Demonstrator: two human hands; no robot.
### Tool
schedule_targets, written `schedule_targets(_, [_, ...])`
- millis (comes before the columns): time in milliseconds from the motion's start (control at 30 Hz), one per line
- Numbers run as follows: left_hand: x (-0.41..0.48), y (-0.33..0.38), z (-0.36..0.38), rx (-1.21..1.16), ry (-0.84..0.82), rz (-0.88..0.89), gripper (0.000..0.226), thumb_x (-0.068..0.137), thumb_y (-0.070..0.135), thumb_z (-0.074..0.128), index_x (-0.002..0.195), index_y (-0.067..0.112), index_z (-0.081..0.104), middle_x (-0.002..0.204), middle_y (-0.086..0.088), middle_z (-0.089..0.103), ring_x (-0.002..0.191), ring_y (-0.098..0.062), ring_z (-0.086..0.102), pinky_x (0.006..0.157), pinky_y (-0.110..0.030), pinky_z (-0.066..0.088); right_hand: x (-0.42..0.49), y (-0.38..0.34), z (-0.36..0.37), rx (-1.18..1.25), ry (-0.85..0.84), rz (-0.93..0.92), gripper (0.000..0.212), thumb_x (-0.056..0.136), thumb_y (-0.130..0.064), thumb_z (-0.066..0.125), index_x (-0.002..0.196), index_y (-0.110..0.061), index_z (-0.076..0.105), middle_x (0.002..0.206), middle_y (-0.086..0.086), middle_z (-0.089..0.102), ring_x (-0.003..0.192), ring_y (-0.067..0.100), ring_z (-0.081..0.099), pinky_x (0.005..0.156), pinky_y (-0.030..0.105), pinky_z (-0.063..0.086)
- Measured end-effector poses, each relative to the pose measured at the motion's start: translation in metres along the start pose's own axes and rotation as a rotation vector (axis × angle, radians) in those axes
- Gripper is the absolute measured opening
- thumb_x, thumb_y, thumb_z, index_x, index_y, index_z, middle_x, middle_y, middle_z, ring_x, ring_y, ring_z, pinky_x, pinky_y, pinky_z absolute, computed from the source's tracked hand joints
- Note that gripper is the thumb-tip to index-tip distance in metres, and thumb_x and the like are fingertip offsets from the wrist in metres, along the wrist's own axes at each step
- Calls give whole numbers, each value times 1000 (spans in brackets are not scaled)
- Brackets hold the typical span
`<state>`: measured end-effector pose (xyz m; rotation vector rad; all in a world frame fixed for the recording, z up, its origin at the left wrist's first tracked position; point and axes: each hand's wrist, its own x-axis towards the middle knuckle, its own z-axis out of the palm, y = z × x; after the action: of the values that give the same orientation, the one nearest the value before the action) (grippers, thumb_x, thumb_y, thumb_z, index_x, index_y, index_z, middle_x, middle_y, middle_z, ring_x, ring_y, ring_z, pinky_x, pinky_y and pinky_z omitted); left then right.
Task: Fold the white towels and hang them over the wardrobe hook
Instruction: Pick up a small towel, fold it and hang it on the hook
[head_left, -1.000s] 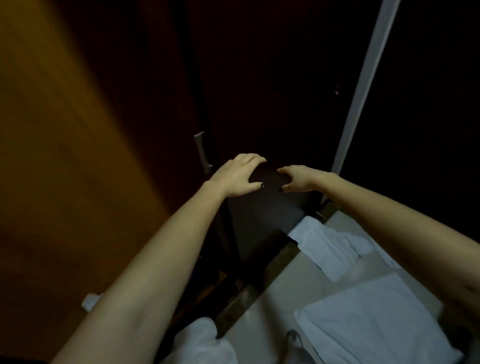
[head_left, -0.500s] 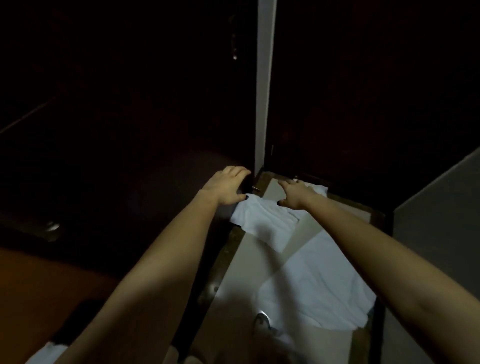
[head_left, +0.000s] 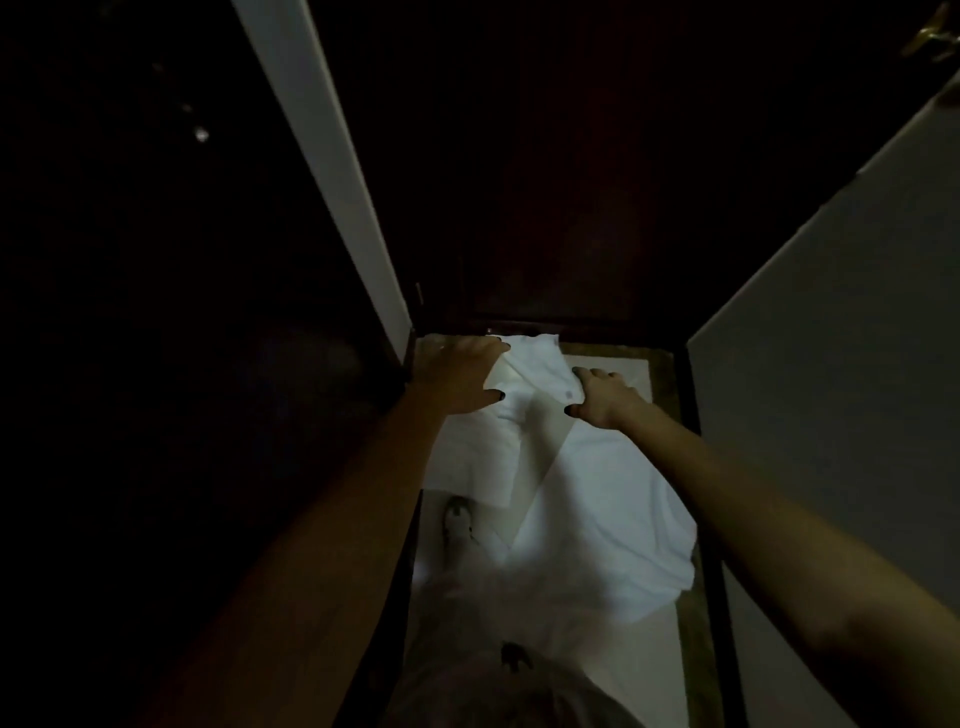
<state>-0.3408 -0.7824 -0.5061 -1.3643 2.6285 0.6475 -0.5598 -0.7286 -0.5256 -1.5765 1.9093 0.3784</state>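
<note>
Dark wardrobe doors (head_left: 571, 182) stand beyond both hands, pale floor (head_left: 623, 366) beneath. Nearer than the right hand (head_left: 602, 397) lies the big towel (head_left: 597, 509). Merely reached for before, the small towel (head_left: 498, 447) is now gripped by it and the left hand (head_left: 457, 374); folding can likely start.

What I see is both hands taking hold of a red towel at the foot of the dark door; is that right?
Not quite: the towel is white, not red. The head view shows the left hand and right hand both taking hold of it at the foot of the dark door.
</note>
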Motion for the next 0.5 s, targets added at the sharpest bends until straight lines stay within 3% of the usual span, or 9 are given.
schedule_targets(133, [73, -26, 0, -50, -93, 89, 73, 88, 34, 63, 148, 17, 24, 155, -5, 23, 142, -23, 20, 115, -34, 14, 46, 12, -21, 162, -11, 133, 79, 90, -43, 61, 152, -15, 20, 154, 15, 30, 139, 38, 29, 112, 50, 31])
schedule_targets(333, [159, -56, 24, -49, -183, 189, 71, 85, 32, 66, 145, 13, 32, 148, -8, 35, 136, -28, 32, 108, -40, 32, 122, 26, -21, 296, 0, 247, 76, 90, -40, 62, 151, -13, 24, 150, 17, 36, 135, 40, 35, 109, 49, 35])
schedule_targets(500, [218, -83, 74, -82, -233, 181, 73, 83, 33, 67, 144, 16, 32, 149, -4, 33, 135, -24, 32, 106, -34, 28, 193, 48, 19, 358, -54, 318, 74, 91, -37, 61, 151, -13, 24, 150, 17, 37, 137, 39, 34, 110, 49, 35])
